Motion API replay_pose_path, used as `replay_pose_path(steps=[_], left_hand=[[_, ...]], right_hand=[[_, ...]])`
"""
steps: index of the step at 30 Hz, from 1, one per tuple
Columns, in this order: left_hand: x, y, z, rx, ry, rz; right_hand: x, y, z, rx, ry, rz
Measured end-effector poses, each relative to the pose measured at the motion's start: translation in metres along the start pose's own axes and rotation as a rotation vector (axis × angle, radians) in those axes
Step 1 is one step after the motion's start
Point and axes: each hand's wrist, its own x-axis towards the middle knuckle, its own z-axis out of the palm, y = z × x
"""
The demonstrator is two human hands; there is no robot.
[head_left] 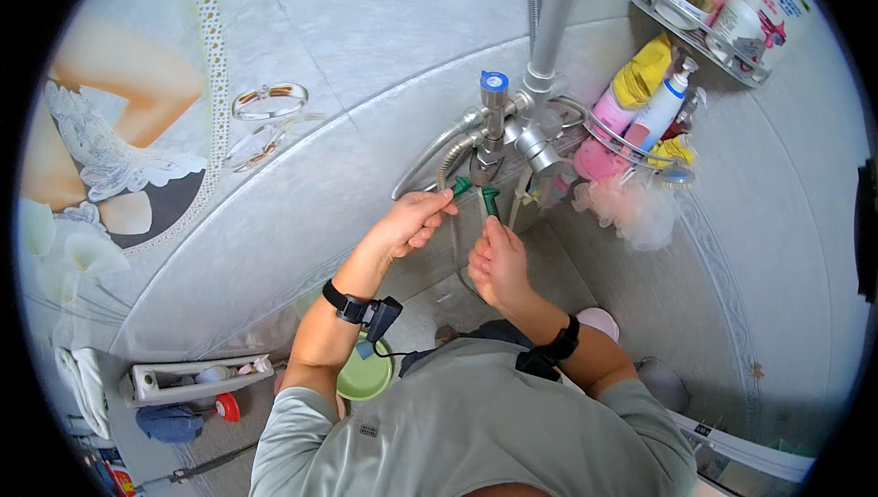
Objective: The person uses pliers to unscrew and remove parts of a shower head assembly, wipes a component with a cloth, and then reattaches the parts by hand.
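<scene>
Both my hands hold a pair of green-handled pliers [491, 201] with the handles spread apart. The fingers of my left hand [416, 221] pinch the end of the left handle. My right hand [498, 264] is closed round the lower end of the right handle. The dark metal jaws sit at the fitting just under a valve with a blue cap [494, 83]; their exact grip is too small to tell. Braided hoses [439, 151] run from the valve assembly, and a round chrome knob [541, 151] sticks out to its right.
A vertical pipe [558, 12] rises above the valve. To the right, a lower corner rack [631, 151] holds bottles, with a bath puff [636, 209] hanging below; an upper rack [700, 35] holds more. A green basin [366, 376] is below my left arm, beside a white shelf [151, 387].
</scene>
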Motion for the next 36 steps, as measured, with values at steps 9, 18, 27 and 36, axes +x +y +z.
replay_pose_path(steps=[9, 18, 27, 36], left_hand=[[-0.001, 0.010, -0.012, 0.118, -0.026, 0.010], [-0.023, -0.015, 0.002, 0.043, -0.034, 0.062], [0.001, -0.076, 0.107, -0.411, 0.191, 0.265], [0.032, -0.068, 0.150, -0.497, 0.396, 0.380]], right_hand=[[0.002, 0.006, 0.008, 0.015, 0.037, 0.002], [-0.019, -0.004, -0.004, -0.192, 0.053, 0.102], [-0.001, -0.106, -0.064, -0.526, -0.120, 0.178], [0.048, -0.149, -0.084, -0.470, -0.366, 0.220]])
